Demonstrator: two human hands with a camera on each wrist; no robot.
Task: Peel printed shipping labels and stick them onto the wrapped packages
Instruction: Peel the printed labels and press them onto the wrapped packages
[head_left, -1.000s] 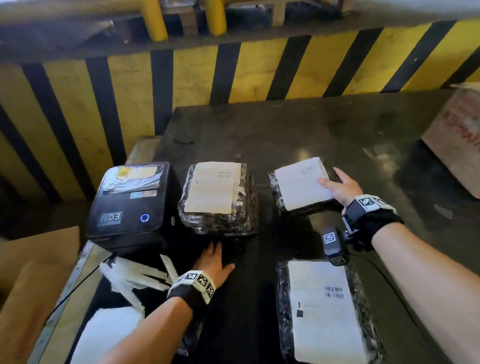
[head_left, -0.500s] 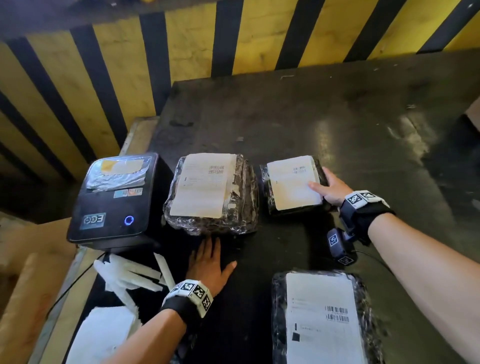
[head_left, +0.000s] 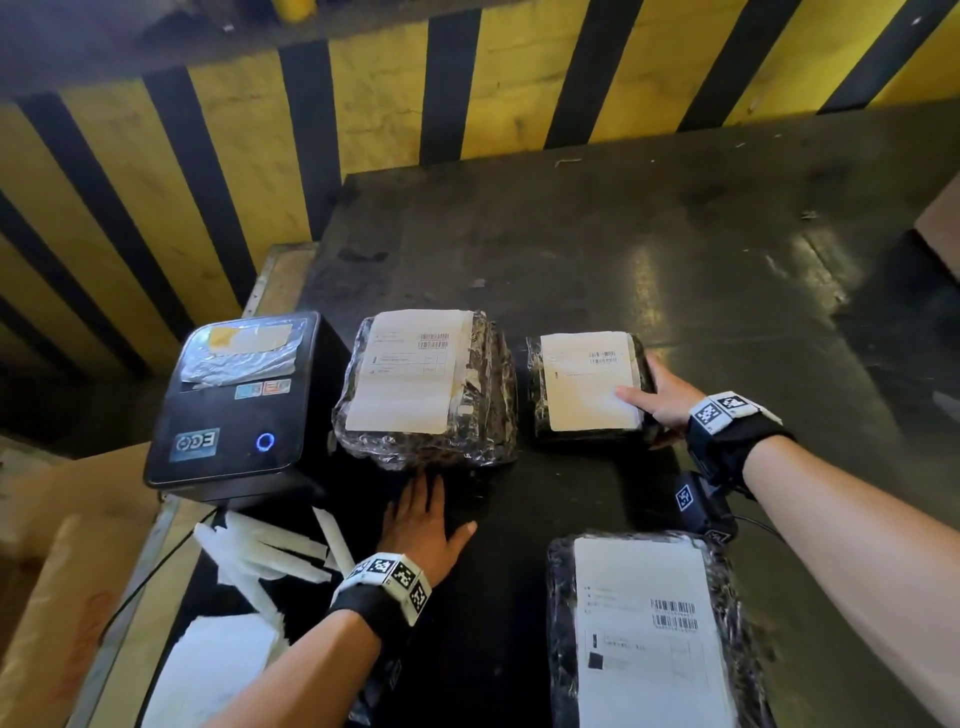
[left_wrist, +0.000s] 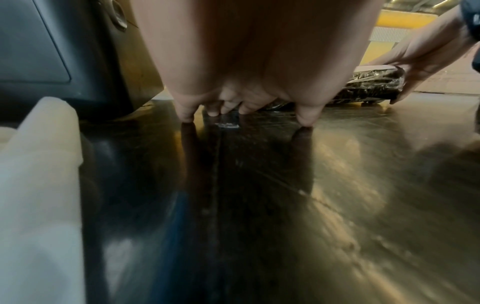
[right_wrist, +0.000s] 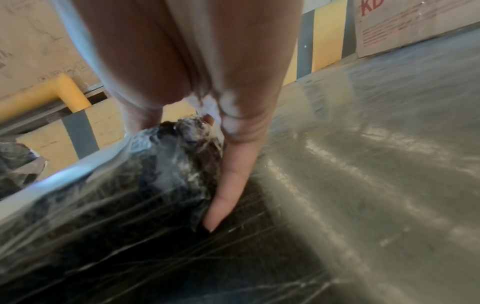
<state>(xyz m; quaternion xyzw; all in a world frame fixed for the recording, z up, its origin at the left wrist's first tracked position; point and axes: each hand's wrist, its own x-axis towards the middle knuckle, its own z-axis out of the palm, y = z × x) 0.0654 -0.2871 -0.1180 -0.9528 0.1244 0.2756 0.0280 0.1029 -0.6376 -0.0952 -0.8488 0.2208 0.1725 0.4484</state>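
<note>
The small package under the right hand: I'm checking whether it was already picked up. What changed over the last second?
Little. The right hand keeps gripping the small package, thumb on its label, fingers around its right edge; it is not visibly lifted. The left hand stays flat on the table. Both other packages and the printer stayed put; only the camera shifted.

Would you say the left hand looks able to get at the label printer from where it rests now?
Probably yes. The left hand lies flat on the table, holding nothing, and the label printer stands just to its left. Only loose backing strips lie nearby, below the printer, not across the way.
</note>
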